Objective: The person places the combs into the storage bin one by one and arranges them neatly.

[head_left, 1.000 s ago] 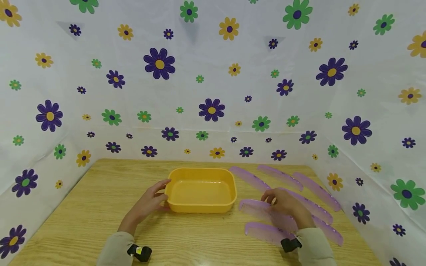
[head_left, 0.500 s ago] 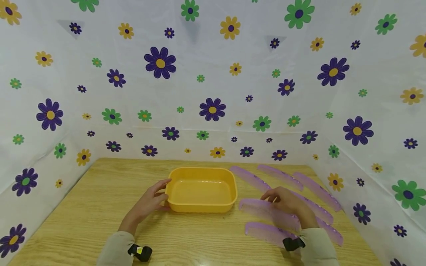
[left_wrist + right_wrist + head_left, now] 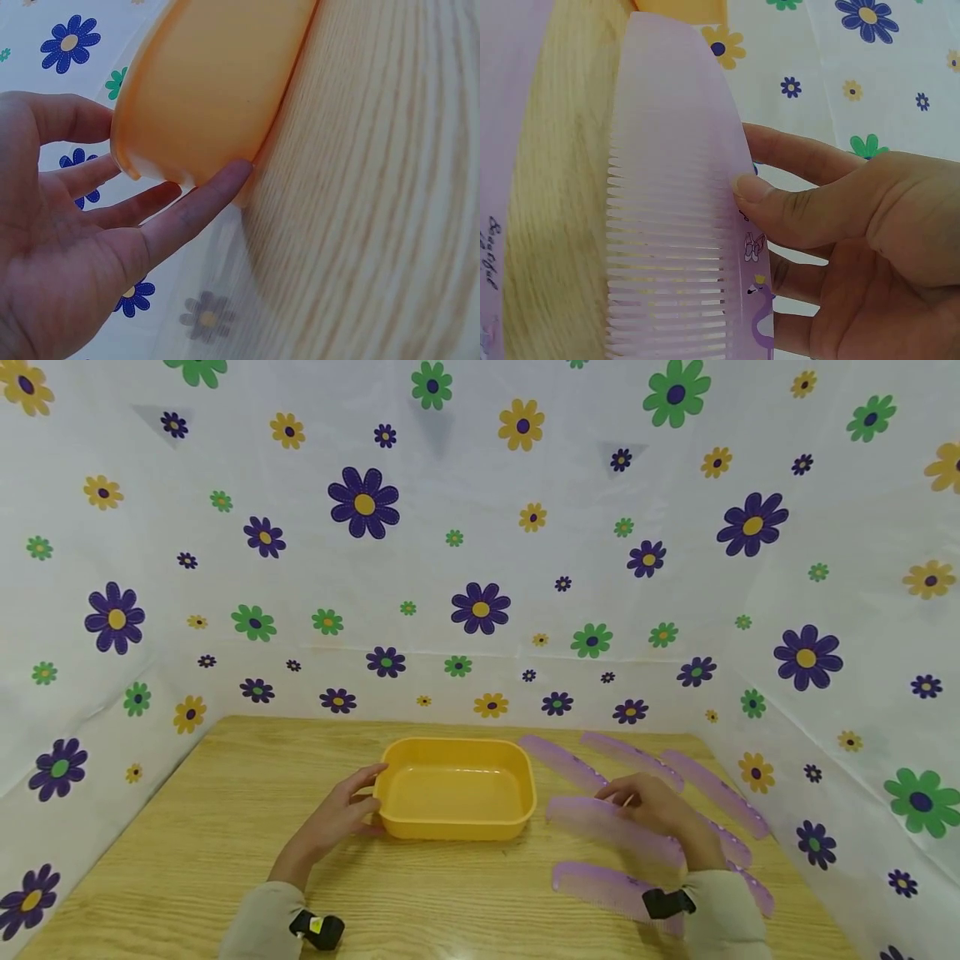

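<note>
My right hand [image 3: 654,810] pinches a translucent purple comb [image 3: 611,833] along its spine, the thumb on one face and the forefinger behind. In the right wrist view the teeth of this comb [image 3: 667,195] point left, and a flamingo print shows near the thumb. To its left stands a yellow plastic basin [image 3: 453,828] with a bare inside. At the basin's left end my left hand [image 3: 337,820] touches the outer wall with spread fingers. The left wrist view has the thumb low against the basin [image 3: 210,82] and the forefinger at its rim.
Several more purple combs lie on the right side of the wooden table [image 3: 420,902]: one comb [image 3: 603,887] in front, others such as this comb [image 3: 716,792] behind and beyond the right hand. A white flowered sheet [image 3: 420,568] walls the back and both sides.
My right hand has lifted the pinched comb slightly and shifted it up and rightward in the head view, away from the comb in front. The left hand and the basin keep their places.
</note>
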A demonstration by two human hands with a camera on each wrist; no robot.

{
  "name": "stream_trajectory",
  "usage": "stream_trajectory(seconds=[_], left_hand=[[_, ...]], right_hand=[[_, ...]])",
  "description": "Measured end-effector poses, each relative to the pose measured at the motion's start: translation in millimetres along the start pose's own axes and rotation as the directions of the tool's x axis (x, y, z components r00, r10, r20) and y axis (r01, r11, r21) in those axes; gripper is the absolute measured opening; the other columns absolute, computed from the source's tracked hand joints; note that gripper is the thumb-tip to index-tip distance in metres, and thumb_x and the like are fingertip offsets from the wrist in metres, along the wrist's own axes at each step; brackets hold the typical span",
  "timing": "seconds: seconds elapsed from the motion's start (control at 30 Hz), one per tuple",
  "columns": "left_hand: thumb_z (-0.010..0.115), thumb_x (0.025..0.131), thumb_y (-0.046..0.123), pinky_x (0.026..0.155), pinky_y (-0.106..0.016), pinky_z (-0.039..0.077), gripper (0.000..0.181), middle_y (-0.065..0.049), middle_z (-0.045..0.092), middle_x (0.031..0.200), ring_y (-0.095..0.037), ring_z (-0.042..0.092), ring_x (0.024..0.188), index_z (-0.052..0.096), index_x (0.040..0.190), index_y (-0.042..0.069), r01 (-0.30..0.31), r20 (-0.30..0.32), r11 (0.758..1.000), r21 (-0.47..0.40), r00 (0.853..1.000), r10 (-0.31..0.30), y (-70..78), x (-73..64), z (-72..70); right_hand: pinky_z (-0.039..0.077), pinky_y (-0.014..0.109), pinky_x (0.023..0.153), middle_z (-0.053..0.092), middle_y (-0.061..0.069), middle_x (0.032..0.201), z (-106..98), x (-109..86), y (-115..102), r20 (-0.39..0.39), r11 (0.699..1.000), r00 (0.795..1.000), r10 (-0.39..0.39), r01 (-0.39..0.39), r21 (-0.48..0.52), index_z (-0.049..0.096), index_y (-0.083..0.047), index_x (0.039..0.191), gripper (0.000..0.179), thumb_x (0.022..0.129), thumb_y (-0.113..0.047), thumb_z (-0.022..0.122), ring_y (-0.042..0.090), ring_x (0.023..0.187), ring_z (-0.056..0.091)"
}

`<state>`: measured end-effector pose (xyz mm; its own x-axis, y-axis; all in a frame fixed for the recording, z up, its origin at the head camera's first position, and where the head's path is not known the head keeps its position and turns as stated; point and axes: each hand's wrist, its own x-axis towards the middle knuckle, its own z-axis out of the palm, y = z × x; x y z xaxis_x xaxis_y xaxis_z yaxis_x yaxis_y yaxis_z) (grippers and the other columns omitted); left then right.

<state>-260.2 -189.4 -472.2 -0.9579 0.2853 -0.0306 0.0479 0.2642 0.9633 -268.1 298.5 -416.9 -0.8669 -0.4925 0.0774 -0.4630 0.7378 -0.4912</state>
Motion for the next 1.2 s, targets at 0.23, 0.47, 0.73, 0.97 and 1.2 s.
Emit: stream_trajectory(seconds=[0.23, 0.47, 0.73, 0.97, 1.2], left_hand=[[0.051, 0.101, 0.007, 0.09, -0.044, 0.065, 0.064, -0.025, 0.03, 0.163, -0.051, 0.047, 0.141, 0.031, 0.161, 0.01, 0.034, -0.03, 0.999, 0.006, 0.999, -0.034, -1.9, 3.2, 2.6], [0.05, 0.102, 0.007, 0.089, -0.045, 0.065, 0.064, -0.028, 0.029, 0.163, -0.052, 0.048, 0.14, 0.029, 0.162, 0.007, 0.008, -0.008, 1.0, 0.003, 1.0, -0.008, -1.7, 1.7, 1.4], [0.05, 0.102, 0.008, 0.089, -0.045, 0.065, 0.064, -0.028, 0.029, 0.163, -0.052, 0.047, 0.14, 0.028, 0.162, 0.007, 0.002, -0.005, 1.0, 0.0, 1.0, -0.002, -1.3, -0.4, 0.5], [0.05, 0.102, 0.008, 0.088, -0.044, 0.065, 0.064, -0.024, 0.03, 0.164, -0.05, 0.048, 0.14, 0.03, 0.162, 0.01, 0.028, -0.023, 1.0, -0.002, 0.999, -0.029, -3.2, 1.4, 0.6], [0.05, 0.102, 0.008, 0.088, -0.043, 0.065, 0.063, -0.024, 0.031, 0.163, -0.05, 0.049, 0.14, 0.03, 0.162, 0.011, 0.028, -0.016, 1.0, -0.007, 0.999, -0.028, -2.5, 1.6, 1.4]], right_hand=[[0.059, 0.035, 0.073, 0.076, 0.018, 0.102, -8, 3.7, -3, -0.033, 0.999, 0.999, -0.022, 0.02, -0.046, 0.078, -0.003, 0.109, 0.028, 0.088, 0.011, 0.066, 0.024, 0.085, 0.068], [0.057, 0.029, 0.072, 0.073, 0.018, 0.095, -19, 3.8, -6, -0.054, 1.0, 0.998, -0.019, 0.018, -0.014, 0.075, 0.003, 0.111, 0.026, 0.088, 0.011, 0.065, 0.022, 0.083, 0.067], [0.06, 0.038, 0.076, 0.073, 0.021, 0.102, -29, 6.2, -16, -0.041, 1.0, 0.999, 0.008, -0.009, -0.014, 0.073, 0.0, 0.116, 0.025, 0.093, 0.005, 0.065, 0.028, 0.089, 0.069], [0.062, 0.043, 0.078, 0.074, 0.023, 0.106, -31, 17.7, -26, -0.04, 0.999, 0.999, 0.034, -0.034, -0.001, 0.075, -0.002, 0.116, 0.027, 0.094, 0.007, 0.063, 0.03, 0.092, 0.07], [0.061, 0.039, 0.077, 0.075, 0.023, 0.106, -33, 29.8, -33, -0.061, 1.0, 0.998, 0.002, -0.002, -0.003, 0.076, -0.003, 0.116, 0.029, 0.093, 0.008, 0.063, 0.029, 0.091, 0.07]])
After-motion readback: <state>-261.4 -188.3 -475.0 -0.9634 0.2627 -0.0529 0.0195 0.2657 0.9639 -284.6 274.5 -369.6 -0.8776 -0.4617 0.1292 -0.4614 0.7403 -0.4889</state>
